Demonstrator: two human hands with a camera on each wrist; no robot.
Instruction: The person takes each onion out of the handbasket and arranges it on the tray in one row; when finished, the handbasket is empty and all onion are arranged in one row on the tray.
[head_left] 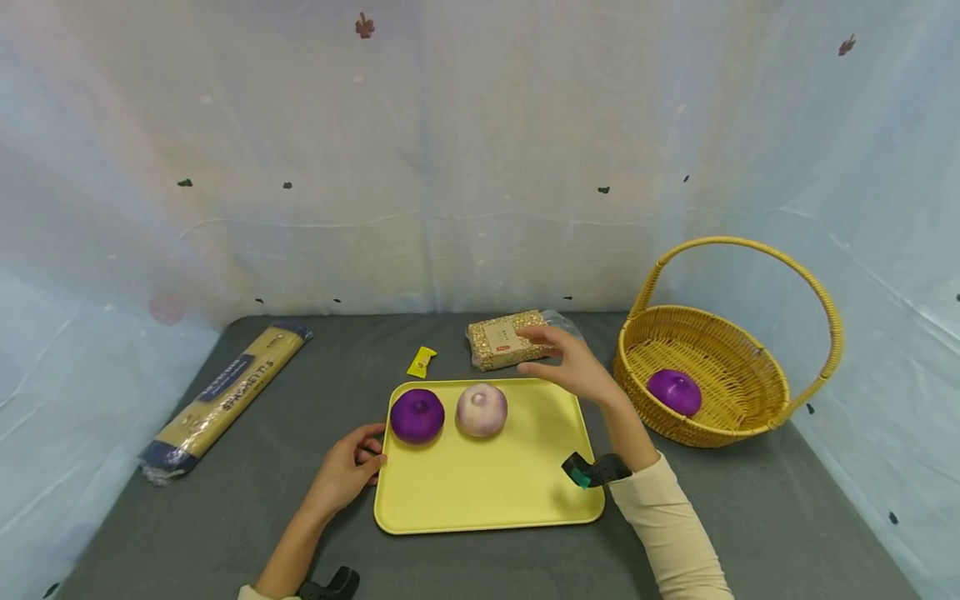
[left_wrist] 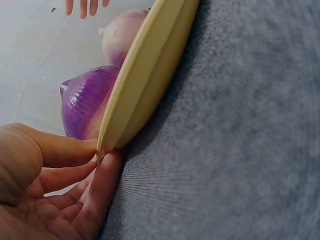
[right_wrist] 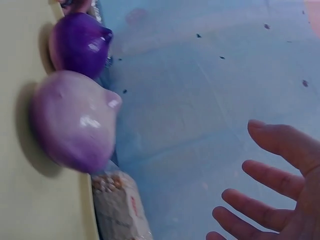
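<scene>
Onion (head_left: 482, 409) is set near the far edge of the yellow tray (head_left: 487, 492), left of the nearer right hand (head_left: 573, 367), whose fingers are held apart, nothing gripped; it is round, glossy, pale lilac, short-tipped. Toward the far left corner, a purple onion (head_left: 417, 416) is seen. The left edge is pinched by the left hand (head_left: 347, 471).

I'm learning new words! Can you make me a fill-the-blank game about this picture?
The left hand pinches the rim of the flat, rectangular tray, coloured ____.
In the head view, the round dark-purple onion sits to the ____ of the round pale-purple onion.
The yellow wicker basket, holding a round purple onion, stands on the tray's ____ side.
The long gold plastic packet reads, in big letters, ____.
Missing words: yellow; left; right; spaghetti.
</scene>
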